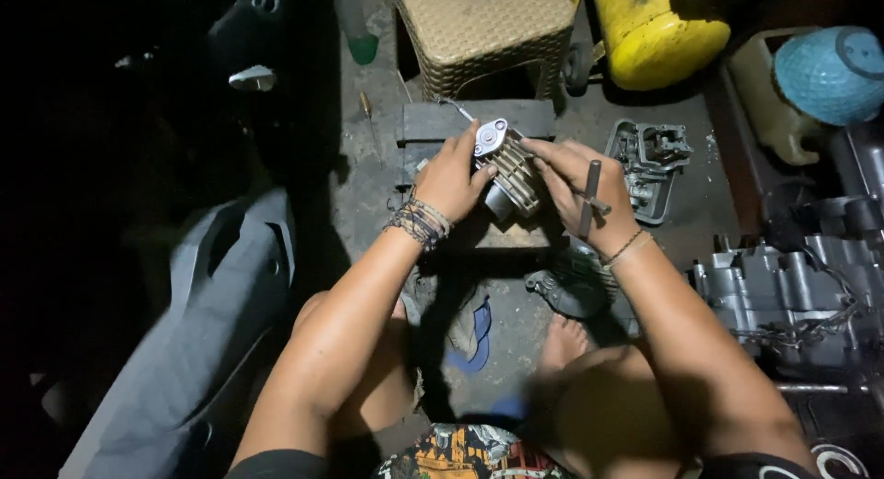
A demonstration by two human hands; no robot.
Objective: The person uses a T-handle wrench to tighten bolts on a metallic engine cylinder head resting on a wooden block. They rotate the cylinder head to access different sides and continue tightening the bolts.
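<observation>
- Holding a finned metal engine cylinder (pixel 512 177) between both hands, you have it lifted just above a dark wooden block (pixel 479 122) that lies on the floor ahead of your knees.
- Your left hand (pixel 453 178) wraps the cylinder's left side; its thumb rests against the oval silver flange plate (pixel 490 135) at the far end of the part, so the grasp is closed around the part.
- Your right hand (pixel 580 189) steadies the right side with its fingertips while a slim dark rod-shaped tool (pixel 589 198) sits clamped between the fingers, pointing toward you. This hand carries two things at once, and its hold on the cylinder looks light.
- The step in hand reads as positioning or inspecting the cylinder rather than working on it: the tool is parked, not applied.
- A next move would call for freeing the right hand's fingertips so the tool can be turned toward the part, with the left hand taking the full weight or the cylinder resting on the block.
- To the right of the hands lies a grey cylinder-head casting (pixel 650 161); farther right and nearer, an engine crankcase (pixel 783 299) sits on the floor.
- At the far edge stand a woven basket (pixel 483 32) and a yellow tank (pixel 658 32).
</observation>
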